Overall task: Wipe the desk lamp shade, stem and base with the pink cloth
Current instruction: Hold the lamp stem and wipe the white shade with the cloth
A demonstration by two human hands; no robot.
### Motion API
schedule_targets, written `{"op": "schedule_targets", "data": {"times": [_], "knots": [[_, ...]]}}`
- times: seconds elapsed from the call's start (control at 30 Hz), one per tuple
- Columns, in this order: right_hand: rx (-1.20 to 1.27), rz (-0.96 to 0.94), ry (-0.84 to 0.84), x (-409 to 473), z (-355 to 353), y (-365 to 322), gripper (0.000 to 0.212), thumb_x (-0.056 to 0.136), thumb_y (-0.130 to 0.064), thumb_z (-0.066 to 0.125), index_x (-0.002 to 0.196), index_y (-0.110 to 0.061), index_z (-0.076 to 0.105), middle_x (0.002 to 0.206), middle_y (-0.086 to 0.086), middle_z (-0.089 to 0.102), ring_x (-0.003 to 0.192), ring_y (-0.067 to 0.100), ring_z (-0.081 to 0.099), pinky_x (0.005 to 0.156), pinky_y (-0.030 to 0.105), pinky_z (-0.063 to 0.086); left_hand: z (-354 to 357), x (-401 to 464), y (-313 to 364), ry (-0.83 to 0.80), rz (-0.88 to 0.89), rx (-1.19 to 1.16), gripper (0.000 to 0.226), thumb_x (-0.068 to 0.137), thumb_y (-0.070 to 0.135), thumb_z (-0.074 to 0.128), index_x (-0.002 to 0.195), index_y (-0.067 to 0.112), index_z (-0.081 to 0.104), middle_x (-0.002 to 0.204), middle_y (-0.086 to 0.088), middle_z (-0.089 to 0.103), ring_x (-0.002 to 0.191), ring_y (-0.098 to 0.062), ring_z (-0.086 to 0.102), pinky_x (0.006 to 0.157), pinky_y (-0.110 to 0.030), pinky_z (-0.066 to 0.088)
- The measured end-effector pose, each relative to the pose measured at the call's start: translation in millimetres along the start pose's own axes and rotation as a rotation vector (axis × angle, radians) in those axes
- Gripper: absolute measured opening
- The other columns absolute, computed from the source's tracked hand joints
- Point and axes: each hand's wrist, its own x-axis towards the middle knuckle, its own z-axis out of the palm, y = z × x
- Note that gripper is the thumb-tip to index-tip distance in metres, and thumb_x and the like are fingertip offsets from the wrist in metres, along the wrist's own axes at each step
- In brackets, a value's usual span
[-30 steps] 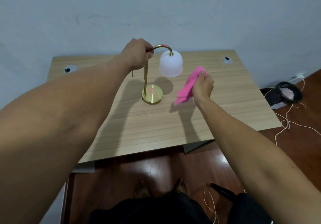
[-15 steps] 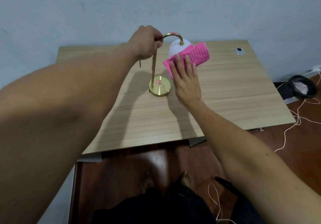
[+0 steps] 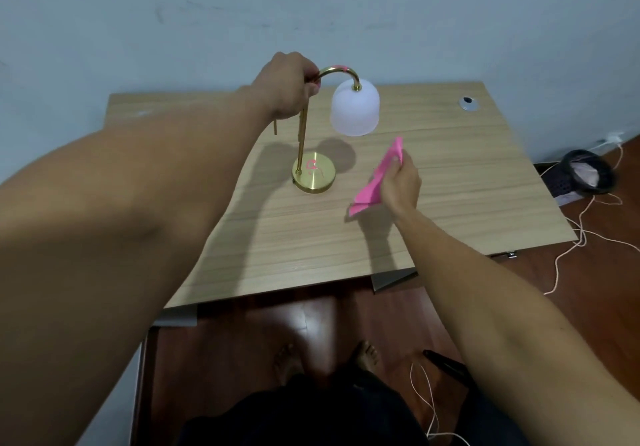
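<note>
A brass desk lamp stands on the wooden desk (image 3: 450,175). Its frosted white shade (image 3: 354,109) hangs from a curved gold arm, above a thin stem (image 3: 302,140) and a round gold base (image 3: 316,174) that carries a pink reflection. My left hand (image 3: 287,85) is shut around the top of the stem where it bends. My right hand (image 3: 401,182) grips the pink cloth (image 3: 375,182) above the desk, to the right of the base and below the shade. The cloth touches no part of the lamp.
The desk's back edge stands against a pale blue wall. A cable grommet (image 3: 468,102) sits at the desk's back right. On the wooden floor to the right lie a black bin (image 3: 588,172) and loose white cords (image 3: 581,237). My feet (image 3: 325,359) are below the desk's front edge.
My right hand went up and pressed the cloth flat on the shade, then dropped back down to the right, clear of the lamp. My left hand kept its hold on the stem.
</note>
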Motion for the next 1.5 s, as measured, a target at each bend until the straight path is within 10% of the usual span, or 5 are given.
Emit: {"op": "schedule_targets", "data": {"times": [0.27,0.6,0.77,1.03,1.5], "knots": [[0.496,0.016,0.017,13.8,-2.7,-69.2,0.047,0.102,-0.043,0.039,0.148,-0.039,0.051,0.109,-0.005,0.069,0.081,0.007,0.074,0.079,0.036,0.064,0.8,-0.1,0.9,0.004,-0.011,-0.005,0.017,0.098,0.018,0.059,0.1,0.012,0.074,0.093,-0.012,0.071,0.094,-0.034,0.066,0.088,-0.044,0.056],[0.038,-0.516,-0.049,-38.5,59.5,-34.6,0.056,0.11,-0.023,0.037,0.164,-0.023,0.021,0.173,0.008,-0.007,0.16,0.03,-0.001,0.123,0.05,0.027,0.6,0.8,-2.3,0.017,0.036,0.016,0.016,0.096,0.016,0.059,0.097,0.011,0.074,0.087,-0.005,0.067,0.091,-0.032,0.065,0.087,-0.042,0.055],[0.221,-0.298,0.024,-16.1,41.7,-63.4,0.054,0.112,-0.031,0.035,0.163,-0.022,0.024,0.172,-0.003,0.014,0.156,0.009,0.015,0.11,0.005,0.024,1.4,2.2,-5.5,0.014,0.059,0.008,0.015,0.096,0.014,0.059,0.095,0.009,0.073,0.083,-0.004,0.065,0.086,-0.031,0.063,0.086,-0.044,0.055],[0.518,0.141,-0.163,30.4,1.5,-109.8,0.029,0.093,-0.072,0.047,0.114,-0.06,0.064,0.118,0.0,0.067,0.066,0.043,0.07,0.046,0.059,0.058,1.3,5.7,-5.6,0.0,0.032,0.004,0.014,0.098,0.016,0.059,0.094,0.012,0.072,0.083,-0.004,0.065,0.084,-0.03,0.063,0.084,-0.042,0.054],[0.472,0.081,-0.017,44.9,-21.2,-128.0,0.046,0.105,-0.055,0.037,0.089,-0.02,0.063,0.085,-0.005,0.061,0.074,0.017,0.058,0.065,0.031,0.049,-4.1,1.5,-2.5,-0.011,-0.085,-0.03,0.027,0.088,0.031,0.078,0.112,0.019,0.071,0.111,-0.003,0.072,0.108,-0.026,0.065,0.1,-0.047,0.053]]}}
